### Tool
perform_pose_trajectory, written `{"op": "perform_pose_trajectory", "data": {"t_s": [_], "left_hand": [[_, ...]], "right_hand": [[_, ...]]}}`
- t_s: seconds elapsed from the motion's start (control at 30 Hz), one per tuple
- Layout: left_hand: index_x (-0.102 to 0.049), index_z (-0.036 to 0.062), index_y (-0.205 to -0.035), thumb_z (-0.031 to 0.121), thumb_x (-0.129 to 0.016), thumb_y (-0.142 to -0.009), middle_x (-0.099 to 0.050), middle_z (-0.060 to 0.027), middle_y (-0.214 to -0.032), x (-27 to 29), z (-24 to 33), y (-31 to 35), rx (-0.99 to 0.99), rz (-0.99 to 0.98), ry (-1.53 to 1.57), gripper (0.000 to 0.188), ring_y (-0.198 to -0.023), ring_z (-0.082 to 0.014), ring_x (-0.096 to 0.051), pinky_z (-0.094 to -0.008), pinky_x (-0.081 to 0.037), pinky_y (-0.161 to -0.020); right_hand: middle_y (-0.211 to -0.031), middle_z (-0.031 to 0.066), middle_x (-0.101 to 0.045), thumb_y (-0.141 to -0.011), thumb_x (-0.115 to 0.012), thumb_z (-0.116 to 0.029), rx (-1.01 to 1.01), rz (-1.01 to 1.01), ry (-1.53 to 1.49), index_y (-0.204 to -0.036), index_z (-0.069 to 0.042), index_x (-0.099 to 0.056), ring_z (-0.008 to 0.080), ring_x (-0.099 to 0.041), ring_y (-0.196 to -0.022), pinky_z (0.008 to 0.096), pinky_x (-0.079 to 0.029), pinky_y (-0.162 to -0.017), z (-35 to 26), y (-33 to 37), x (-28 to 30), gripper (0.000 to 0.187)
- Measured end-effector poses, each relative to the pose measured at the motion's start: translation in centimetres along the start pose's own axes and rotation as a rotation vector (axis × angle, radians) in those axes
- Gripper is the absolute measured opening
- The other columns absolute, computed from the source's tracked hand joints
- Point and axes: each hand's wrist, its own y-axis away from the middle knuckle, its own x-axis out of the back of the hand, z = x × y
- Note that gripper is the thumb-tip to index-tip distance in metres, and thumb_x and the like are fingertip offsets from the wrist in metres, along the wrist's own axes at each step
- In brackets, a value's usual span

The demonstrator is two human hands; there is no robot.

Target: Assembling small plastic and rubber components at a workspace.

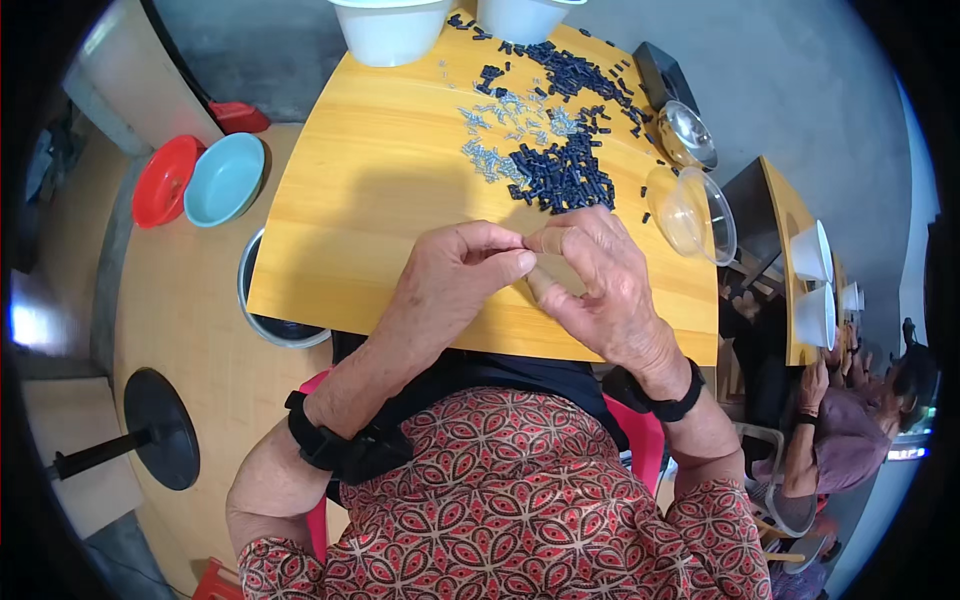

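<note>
My left hand (445,280) and my right hand (610,285) meet over the near part of the wooden table (370,145). Thumb and fingers of both hands pinch together at one spot. Whatever lies between the fingertips is too small and covered to make out. Just beyond my right hand is a heap of short black cylindrical pieces (565,172). Small silvery metal pieces (490,160), shaped like screws, lie scattered left of that heap. A second spread of black pieces (575,75) reaches toward the far edge.
White tubs (392,35) stand at the far edge. Along the right edge are a clear plastic bowl (690,215), a metal bowl (687,135) and a black tray (662,75). Red (165,180) and light-blue basins (225,180) sit at left. Another person (850,430) sits at right.
</note>
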Motion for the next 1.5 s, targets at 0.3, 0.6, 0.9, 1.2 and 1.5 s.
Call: {"op": "perform_pose_trajectory", "data": {"t_s": [0.3, 0.6, 0.9, 1.2, 1.5], "left_hand": [[-0.073, 0.0016, -0.103, 0.02, -0.07, -0.094, -0.069, 0.0004, -0.095, 0.8, 0.1, 0.3, 0.038, -0.086, 0.245, 0.021, -0.091, -0.0072, -0.059, -0.024, -0.047, -0.086], [-0.072, 0.004, -0.108, 0.021, -0.07, -0.095, -0.068, 0.0021, -0.095, 1.4, 0.2, 0.1, 0.106, -0.074, 0.271, 0.021, -0.086, -0.0034, -0.058, -0.019, -0.047, -0.077], [-0.072, 0.004, -0.106, 0.018, -0.073, -0.092, -0.066, 0.003, -0.09, 1.9, 0.5, 0.1, 0.092, -0.052, 0.193, 0.019, -0.08, -0.0032, -0.054, -0.0192, -0.045, -0.075], [-0.069, -0.0008, -0.107, 0.013, -0.068, -0.094, -0.073, -0.0072, -0.097, 3.4, 1.2, -0.2, -0.045, 0.112, 0.186, 0.019, -0.098, -0.0155, -0.069, -0.0282, -0.052, -0.091], [-0.069, -0.0008, -0.109, 0.014, -0.068, -0.096, -0.07, -0.0069, -0.103, 3.8, 1.6, -0.3, -0.056, 0.266, 0.264, 0.02, -0.099, -0.0165, -0.068, -0.028, -0.053, -0.094]], "right_hand": [[-0.086, 0.0126, -0.063, -0.074, -0.078, -0.004, -0.068, 0.061, -0.136, -0.097, -0.003, -0.067, 0.0326, -0.06, -0.08, 0.0408, -0.048, -0.072, -0.8, -0.5, -0.5, 0.025], [-0.085, 0.0125, -0.064, -0.073, -0.079, -0.002, -0.063, 0.138, -0.144, -0.096, -0.002, -0.068, 0.0319, -0.061, -0.078, 0.0403, -0.049, -0.07, -0.9, -0.6, -0.9, 0.026], [-0.087, 0.0129, -0.064, -0.075, -0.079, -0.003, -0.021, 0.118, -0.085, -0.098, -0.004, -0.069, 0.0319, -0.061, -0.078, 0.0408, -0.048, -0.07, -0.9, -1.0, -1.5, 0.025], [-0.094, 0.0082, -0.068, -0.083, -0.073, -0.007, -0.467, 0.179, -0.212, -0.101, 0.001, -0.069, 0.0197, -0.064, -0.083, 0.0304, -0.052, -0.078, 4.0, -2.0, 2.1, 0.02], [-0.086, 0.0141, -0.063, -0.084, -0.065, -0.004, -0.162, -0.09, -0.019, -0.094, -0.003, -0.069, 0.0309, -0.062, -0.083, 0.0418, -0.051, -0.075, 4.2, -4.9, -1.8, 0.01]]}}
